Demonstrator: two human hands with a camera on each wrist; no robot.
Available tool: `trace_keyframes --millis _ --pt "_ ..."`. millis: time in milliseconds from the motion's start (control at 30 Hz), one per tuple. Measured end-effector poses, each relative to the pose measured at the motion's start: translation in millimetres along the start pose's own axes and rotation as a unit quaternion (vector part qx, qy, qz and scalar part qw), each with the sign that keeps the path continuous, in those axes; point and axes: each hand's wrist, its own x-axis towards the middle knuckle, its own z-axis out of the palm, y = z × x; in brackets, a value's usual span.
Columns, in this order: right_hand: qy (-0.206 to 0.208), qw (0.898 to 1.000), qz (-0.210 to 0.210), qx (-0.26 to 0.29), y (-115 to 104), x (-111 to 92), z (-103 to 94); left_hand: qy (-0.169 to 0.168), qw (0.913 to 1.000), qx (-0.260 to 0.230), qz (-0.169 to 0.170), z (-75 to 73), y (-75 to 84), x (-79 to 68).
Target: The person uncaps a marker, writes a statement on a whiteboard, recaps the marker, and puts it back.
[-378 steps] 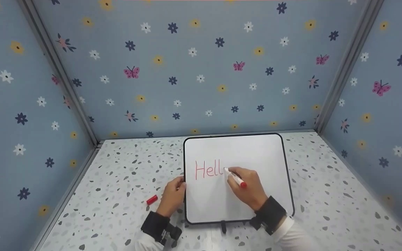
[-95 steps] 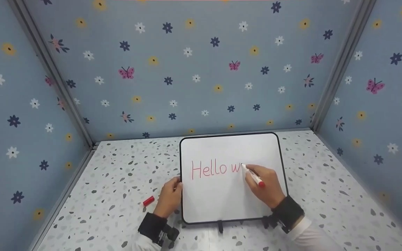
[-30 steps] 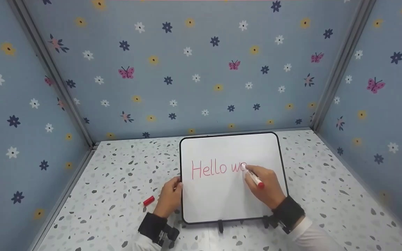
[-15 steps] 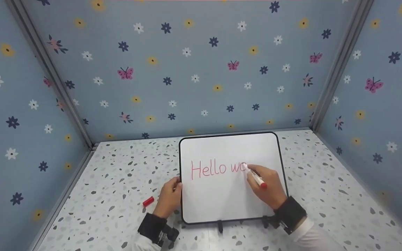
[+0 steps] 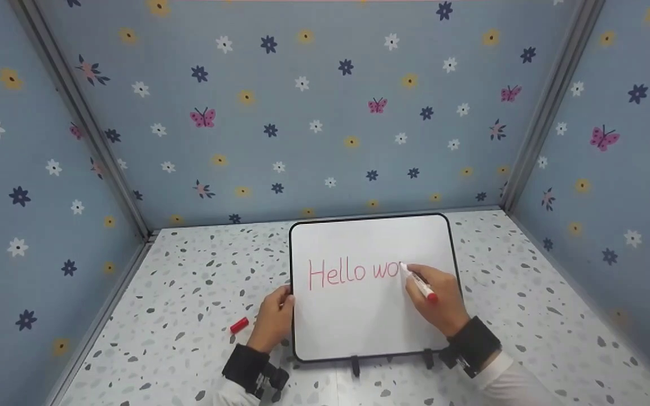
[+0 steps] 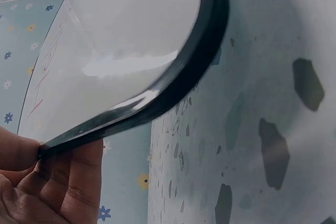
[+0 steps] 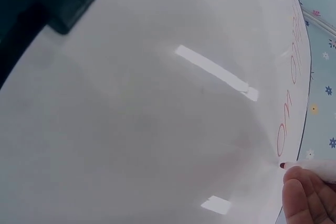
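Observation:
A whiteboard (image 5: 359,327) with a black rim stands tilted on the table, bearing the red handwriting "Hello wo" (image 5: 353,272). My right hand (image 5: 440,299) pinches a white marker (image 5: 420,286) with a red end. In the right wrist view the marker's dark red tip (image 7: 283,166) is right at the board, just past the letter "o" (image 7: 281,140). At the board's left edge my left hand (image 5: 273,318) grips the rim, thumb in front and fingers (image 6: 84,182) behind in the left wrist view. A red marker cap (image 5: 239,325) lies on the table left of that hand.
Two dark feet (image 5: 355,366) jut out under the board's lower edge. The speckled table (image 5: 189,282) is enclosed by blue flowered panels (image 5: 313,113) with grey metal posts (image 5: 556,101) at the corners. Each wrist wears a black strap (image 5: 246,363) with a camera.
From "Hell" the writing has grown to "Hello wo". My right hand has moved rightward with the marker, lately from the "o" to just beyond it. The left hand keeps its grip on the rim.

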Motion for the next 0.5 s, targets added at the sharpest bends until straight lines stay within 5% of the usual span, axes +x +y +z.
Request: trace_keyframes --millis 500 --pt "-0.010 1.000 0.011 -0.004 -0.5 -2.3 0.2 0.001 0.9998 0.003 -0.019 0.3 2.9 0.5"
